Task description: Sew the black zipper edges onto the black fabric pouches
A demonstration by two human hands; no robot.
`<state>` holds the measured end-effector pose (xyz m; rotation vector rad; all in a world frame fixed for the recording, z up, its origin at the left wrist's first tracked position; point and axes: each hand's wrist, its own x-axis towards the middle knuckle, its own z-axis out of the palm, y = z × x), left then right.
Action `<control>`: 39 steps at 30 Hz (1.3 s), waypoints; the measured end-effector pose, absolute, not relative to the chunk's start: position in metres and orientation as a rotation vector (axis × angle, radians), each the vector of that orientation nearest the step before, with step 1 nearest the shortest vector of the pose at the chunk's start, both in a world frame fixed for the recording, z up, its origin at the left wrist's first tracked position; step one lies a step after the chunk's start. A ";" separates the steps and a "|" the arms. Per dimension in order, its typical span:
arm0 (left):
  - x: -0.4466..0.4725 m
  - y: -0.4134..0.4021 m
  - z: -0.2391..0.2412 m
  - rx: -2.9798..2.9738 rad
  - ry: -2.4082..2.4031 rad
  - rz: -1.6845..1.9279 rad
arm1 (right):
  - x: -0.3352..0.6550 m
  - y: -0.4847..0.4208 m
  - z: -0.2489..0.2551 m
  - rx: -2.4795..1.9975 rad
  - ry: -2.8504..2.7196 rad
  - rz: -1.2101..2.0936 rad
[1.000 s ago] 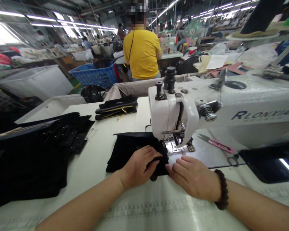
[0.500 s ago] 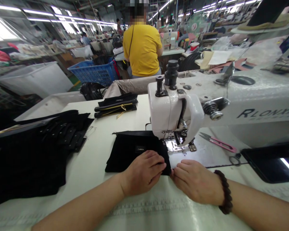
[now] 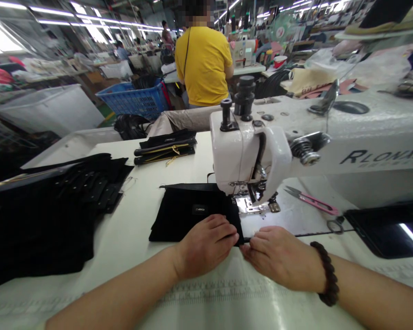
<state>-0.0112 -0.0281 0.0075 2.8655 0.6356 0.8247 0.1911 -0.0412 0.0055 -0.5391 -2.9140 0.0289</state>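
A black fabric pouch [image 3: 179, 215] with a small label lies flat on the sewing table, its right edge beside the presser foot [image 3: 249, 205] of a white sewing machine [image 3: 242, 151]. My left hand [image 3: 208, 245] rests on its lower right part, fingers bent together and gripping the cloth near the edge. At the pouch's near right corner, my right hand [image 3: 275, 256] has its fingers closed in a pinch on the fabric. The fingertips are partly hidden. A dark beaded bracelet circles the right wrist.
Pink-handled thread snips [image 3: 311, 201] and a dark phone-like device [image 3: 388, 229] lie to the right. Stacked zippered pouches [image 3: 167, 149] sit behind, and a pile of black pieces [image 3: 37, 220] is at left. A person in a yellow shirt [image 3: 203, 64] is beyond the table.
The right hand's fingertips have shifted slightly left along the pouch's near corner. The left hand and the pouch are almost where they were; the view has tilted a little.
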 end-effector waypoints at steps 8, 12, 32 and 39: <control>-0.012 -0.027 0.001 2.904 0.564 0.844 | 0.195 -0.040 0.010 -0.525 -2.909 0.024; -0.014 -0.026 0.002 2.771 0.599 0.882 | 0.197 -0.033 0.020 -0.599 -2.742 0.031; -0.011 -0.024 0.002 2.917 0.483 0.935 | 0.192 -0.029 0.010 -0.460 -2.736 -0.010; -0.015 -0.028 -0.008 3.004 0.448 0.815 | 0.193 -0.035 0.014 -0.478 -2.856 -0.032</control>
